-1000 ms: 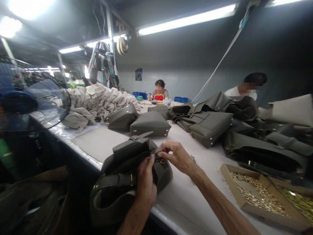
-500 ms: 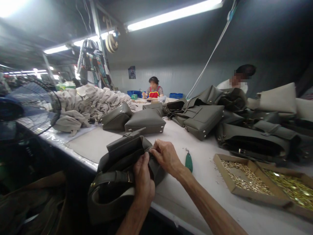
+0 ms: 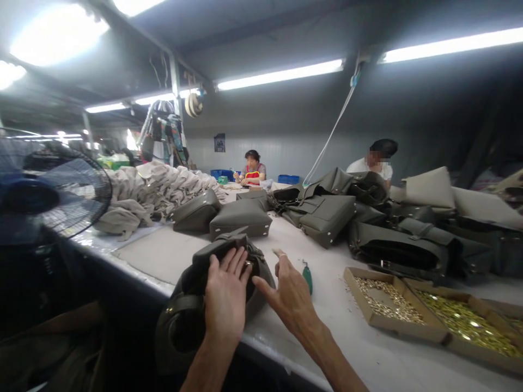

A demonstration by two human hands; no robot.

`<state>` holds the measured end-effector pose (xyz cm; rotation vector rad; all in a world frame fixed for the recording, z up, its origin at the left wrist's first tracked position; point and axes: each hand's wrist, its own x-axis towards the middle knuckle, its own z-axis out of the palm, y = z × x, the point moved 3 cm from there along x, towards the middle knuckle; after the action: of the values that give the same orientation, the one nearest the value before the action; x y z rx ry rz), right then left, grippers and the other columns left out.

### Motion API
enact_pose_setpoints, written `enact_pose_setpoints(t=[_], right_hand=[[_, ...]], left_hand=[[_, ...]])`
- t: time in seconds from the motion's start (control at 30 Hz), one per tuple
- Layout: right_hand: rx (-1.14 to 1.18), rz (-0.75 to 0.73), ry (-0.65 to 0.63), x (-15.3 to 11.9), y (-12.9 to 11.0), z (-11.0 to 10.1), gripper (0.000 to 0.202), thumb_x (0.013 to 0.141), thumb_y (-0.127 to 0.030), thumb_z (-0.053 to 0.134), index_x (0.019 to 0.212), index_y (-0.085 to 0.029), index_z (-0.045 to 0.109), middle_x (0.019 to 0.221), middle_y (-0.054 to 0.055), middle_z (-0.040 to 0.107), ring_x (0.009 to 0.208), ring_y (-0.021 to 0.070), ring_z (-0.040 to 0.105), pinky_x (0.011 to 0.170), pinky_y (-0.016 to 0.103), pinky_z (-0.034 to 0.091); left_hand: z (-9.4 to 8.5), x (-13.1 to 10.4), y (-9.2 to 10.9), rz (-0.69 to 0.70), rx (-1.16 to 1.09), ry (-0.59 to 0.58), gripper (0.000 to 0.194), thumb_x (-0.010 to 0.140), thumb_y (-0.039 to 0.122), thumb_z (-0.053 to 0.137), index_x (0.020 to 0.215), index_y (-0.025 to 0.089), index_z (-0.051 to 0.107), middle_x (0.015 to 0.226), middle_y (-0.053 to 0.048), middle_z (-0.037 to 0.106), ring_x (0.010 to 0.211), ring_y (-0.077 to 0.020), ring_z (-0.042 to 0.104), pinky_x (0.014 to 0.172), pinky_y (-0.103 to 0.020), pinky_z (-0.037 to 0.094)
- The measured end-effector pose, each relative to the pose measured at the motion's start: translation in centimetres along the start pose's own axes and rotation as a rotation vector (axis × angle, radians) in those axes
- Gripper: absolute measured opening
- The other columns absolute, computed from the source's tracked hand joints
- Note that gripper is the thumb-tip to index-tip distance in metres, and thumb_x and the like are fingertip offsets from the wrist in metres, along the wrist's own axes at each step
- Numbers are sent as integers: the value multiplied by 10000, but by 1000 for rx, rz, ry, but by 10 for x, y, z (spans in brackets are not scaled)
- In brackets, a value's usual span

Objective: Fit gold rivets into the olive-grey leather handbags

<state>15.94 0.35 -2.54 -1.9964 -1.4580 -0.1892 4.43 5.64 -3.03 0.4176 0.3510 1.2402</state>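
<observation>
A dark grey-green handbag [image 3: 183, 310] stands at the table's near edge, its strap hanging toward me. My left hand [image 3: 226, 288] lies against the bag's opening, palm up and fingers stretched out. Just right of the bag, my right hand [image 3: 288, 288] is raised with thumb and index finger apart, and nothing shows between them. A small shiny metal fitting [image 3: 248, 263] shows on the bag by my left fingertips. Beyond my right hand lies a green-handled hook tool [image 3: 307, 279] on the white table [image 3: 327, 321].
Cardboard trays hold small gold metal pieces [image 3: 388, 299] and yellow-gold pieces [image 3: 466, 321] at right. Finished-looking grey bags [image 3: 327, 218] are piled behind them. Pale fabric pieces [image 3: 159, 185] heap at back left, near a fan [image 3: 57, 190]. Two people [image 3: 253, 171] sit across the table.
Both hands have opened from their pinch at the bag's edge. My right hand has drawn away to the right of the bag; my left has turned palm up. The camera view has shifted.
</observation>
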Motion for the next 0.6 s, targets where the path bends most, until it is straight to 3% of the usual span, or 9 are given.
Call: enact_pose_setpoints(t=[0.13, 0.27, 0.4, 0.5, 0.6], right_hand=[[-48, 26, -82, -2, -10, 3, 719, 892, -307, 751, 1400, -30, 324, 1316, 178, 456, 1113, 307, 518, 926, 380, 437], [5, 8, -167, 6, -17, 3, 596, 919, -323, 721, 1345, -57, 401, 1095, 143, 590, 1027, 294, 568, 830, 349, 460], [10, -7, -201, 14, -17, 6, 511, 931, -337, 702, 1290, -78, 446, 920, 99, 626, 917, 292, 606, 710, 312, 450], [-37, 30, -226, 10, -12, 7, 578, 932, -338, 688, 1345, -54, 400, 872, 108, 636, 886, 308, 614, 690, 315, 451], [-21, 94, -276, -6, -10, 11, 624, 912, -322, 652, 1402, -71, 358, 904, 124, 648, 862, 319, 626, 712, 344, 487]], left_hand=[[-7, -18, 14, -99, -133, -136, 617, 957, 536, 265, 1217, 47, 535, 1324, -229, 506, 1232, -287, 508, 1111, -478, 342], [-15, -20, 20, -102, -195, -243, 660, 951, 568, 239, 1245, 63, 546, 1387, -200, 453, 1279, -289, 458, 1123, -444, 333], [-18, -14, 25, -61, -228, -288, 691, 948, 581, 207, 1244, 66, 559, 1380, -200, 461, 1287, -296, 446, 1123, -435, 340], [-17, -19, 29, -5, -129, -283, 628, 949, 535, 244, 1214, 88, 596, 1353, -183, 498, 1277, -292, 459, 1115, -439, 360], [-23, -31, 29, 171, 251, -146, 460, 865, 506, 428, 1107, 209, 682, 1268, -83, 594, 1235, -311, 498, 1077, -470, 410]])
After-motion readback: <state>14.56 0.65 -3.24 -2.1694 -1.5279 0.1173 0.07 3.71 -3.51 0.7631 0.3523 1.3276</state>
